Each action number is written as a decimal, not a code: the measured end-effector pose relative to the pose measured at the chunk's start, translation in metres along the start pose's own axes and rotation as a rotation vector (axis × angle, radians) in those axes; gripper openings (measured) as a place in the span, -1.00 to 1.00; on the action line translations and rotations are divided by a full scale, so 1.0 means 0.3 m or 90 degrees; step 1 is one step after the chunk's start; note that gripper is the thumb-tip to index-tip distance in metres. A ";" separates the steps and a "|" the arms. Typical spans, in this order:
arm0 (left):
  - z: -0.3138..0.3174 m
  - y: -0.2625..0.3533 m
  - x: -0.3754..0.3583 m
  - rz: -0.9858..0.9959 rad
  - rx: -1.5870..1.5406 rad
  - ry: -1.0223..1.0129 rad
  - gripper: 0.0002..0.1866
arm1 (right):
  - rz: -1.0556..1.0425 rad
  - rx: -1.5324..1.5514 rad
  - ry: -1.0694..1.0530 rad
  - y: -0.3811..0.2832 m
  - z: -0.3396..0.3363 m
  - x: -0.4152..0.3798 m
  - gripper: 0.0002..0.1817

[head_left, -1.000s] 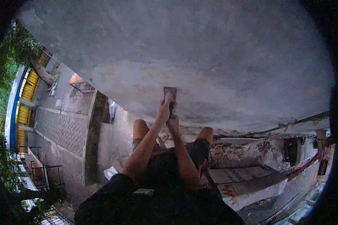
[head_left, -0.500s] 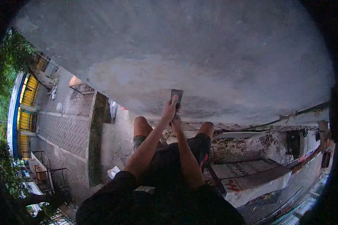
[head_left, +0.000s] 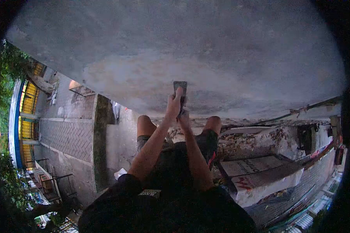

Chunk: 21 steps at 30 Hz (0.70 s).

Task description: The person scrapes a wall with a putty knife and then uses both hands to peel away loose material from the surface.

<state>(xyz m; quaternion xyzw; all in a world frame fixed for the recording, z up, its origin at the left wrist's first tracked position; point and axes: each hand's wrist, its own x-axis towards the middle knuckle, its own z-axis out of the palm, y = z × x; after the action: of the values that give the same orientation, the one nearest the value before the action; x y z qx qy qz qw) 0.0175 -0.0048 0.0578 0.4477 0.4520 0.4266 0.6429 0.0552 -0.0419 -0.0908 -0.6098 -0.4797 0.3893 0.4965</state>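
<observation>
My left hand (head_left: 174,104) is closed around a dark flat tool that looks like a scraper (head_left: 180,85), its thumb laid along the upper part. Below it, my right hand (head_left: 184,119) grips the lower end of the same scraper. The broad dark end rests against, or very close to, the grey wall (head_left: 237,50) in front of me. A paler, blotchy patch (head_left: 120,73) of the wall spreads to the left of the tool. Most of my right hand's fingers are hidden.
My bent knees flank the forearms. Rough broken masonry (head_left: 245,145) runs under the wall's lower edge, with a thin dark pipe or cable (head_left: 291,113) at right. A printed board (head_left: 256,171) lies lower right. Paving (head_left: 66,136) and a yellow fence (head_left: 27,128) stand left.
Both hands and the scraper have moved a little upward along the wall, with the grip unchanged. The view has shifted slightly.
</observation>
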 end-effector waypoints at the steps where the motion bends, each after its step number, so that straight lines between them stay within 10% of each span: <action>1: 0.005 0.016 -0.004 0.003 -0.008 -0.001 -0.50 | -0.013 -0.122 -0.045 0.076 0.016 0.021 -0.51; 8: 0.078 0.110 -0.090 0.084 -0.012 0.083 -0.47 | 0.075 0.302 0.079 -0.182 -0.060 -0.086 -0.71; 13: -0.002 -0.006 -0.001 -0.081 0.132 -0.015 -0.46 | 0.101 0.254 0.040 -0.200 -0.089 -0.075 -0.67; 21: 0.055 -0.082 -0.014 0.003 0.073 0.060 -0.44 | 0.123 0.176 0.031 0.082 -0.099 -0.055 -0.58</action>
<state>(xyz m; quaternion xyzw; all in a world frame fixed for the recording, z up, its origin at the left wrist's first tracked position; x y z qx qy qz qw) 0.0359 -0.0179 0.0382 0.4640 0.5048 0.4220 0.5931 0.0846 -0.0659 -0.1087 -0.5881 -0.3488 0.4825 0.5474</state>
